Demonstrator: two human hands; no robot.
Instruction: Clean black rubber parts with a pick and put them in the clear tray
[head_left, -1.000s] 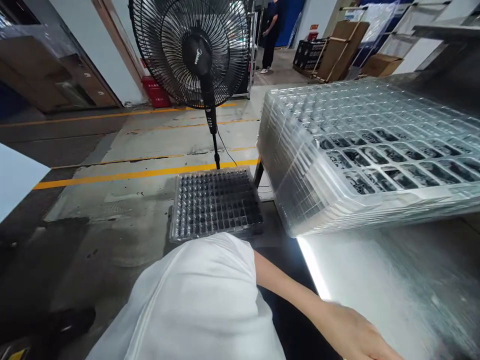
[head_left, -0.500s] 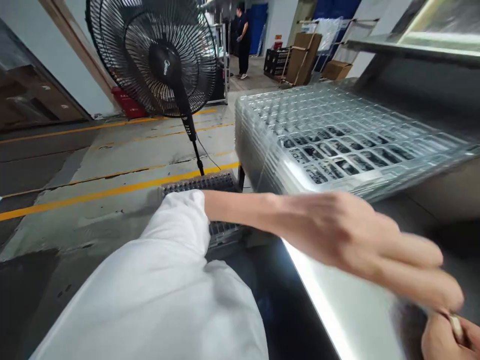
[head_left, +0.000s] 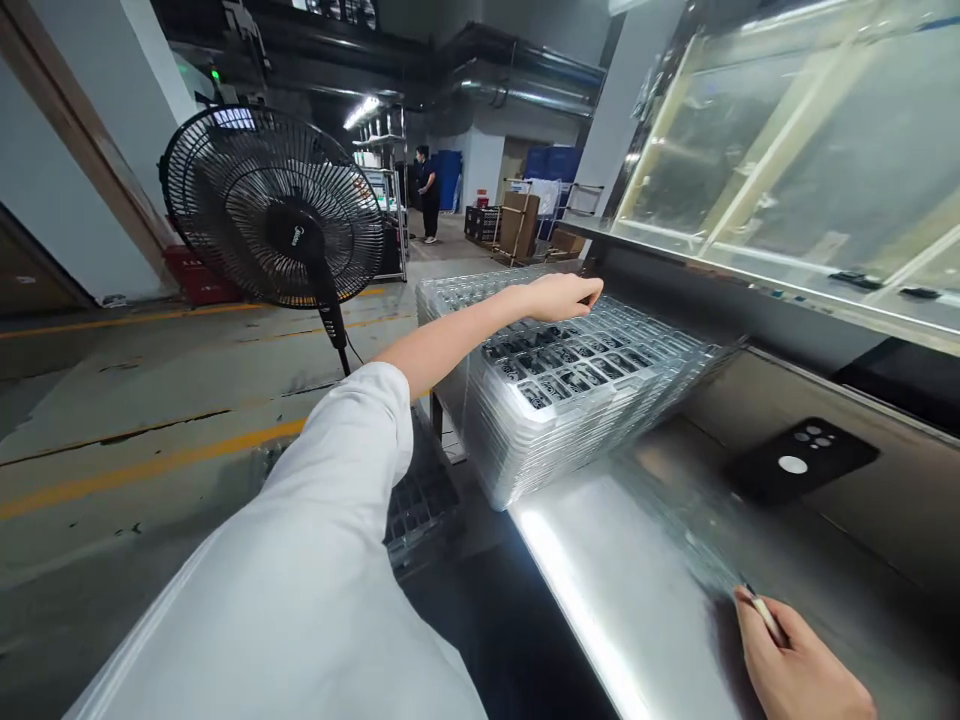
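My left hand reaches out over a tall stack of clear plastic trays. Its fingers are curled together and point down at the top tray, and their tips are partly hidden, so I cannot make out what is in them. Small dark parts fill several front pockets of that tray. Low at the right, above the metal bench, my right hand is closed around a thin pale pen-like tool with a dark tip.
A black phone lies on the bench at the right, under a glass-fronted shelf. On the left stands a black fan. More dark trays sit low beside the bench. Farther back, a person stands near shelving.
My left hand has moved from beside my right hand, forward and left to over the tray stack. My view has tilted up, bringing the phone and shelf into sight.
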